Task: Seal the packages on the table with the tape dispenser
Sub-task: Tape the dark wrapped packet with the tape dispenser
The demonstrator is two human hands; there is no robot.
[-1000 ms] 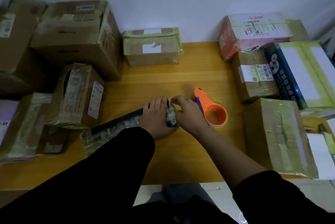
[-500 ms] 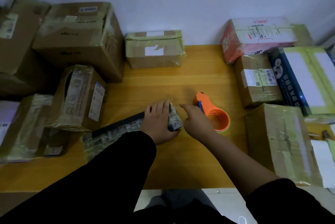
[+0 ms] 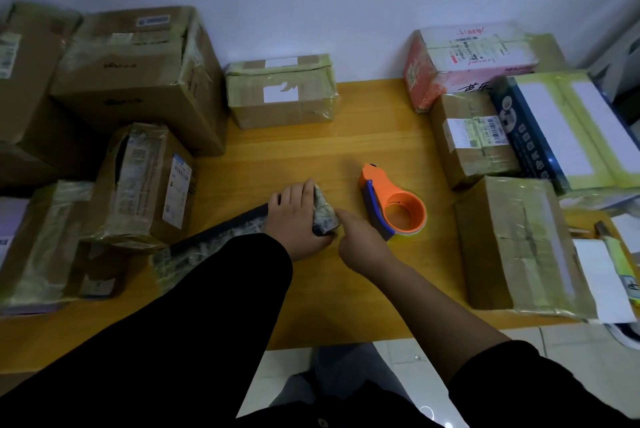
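The long package [image 3: 214, 237] is a slim dark bar, bound all over in crinkled clear tape that shines grey-green. It lies slantwise on the yellow wooden bench [image 3: 346, 289], its near end at the left and its far end toward the middle.

The left grip [image 3: 294, 216] lies flat on that far end, 4 fingers stretched across the top and pressing down; the thumb is hidden. The right grip [image 3: 363, 244] meets the same end from the right: 1 straight forefinger touches the wrinkled tape at the tip, and the other fingers are tucked in, holding nothing.

The tape dispenser [image 3: 377, 200] sits on the bench just right of the right grip, apart from both grips. It is smooth orange plastic with a round hoop, a tapering nose and a blue strip along its side.

Taped cardboard boxes ring the bench: 1 large carton [image 3: 138, 77] at the left, 1 low box [image 3: 280, 91] by the wall, 1 brown box [image 3: 512, 244] at the right.
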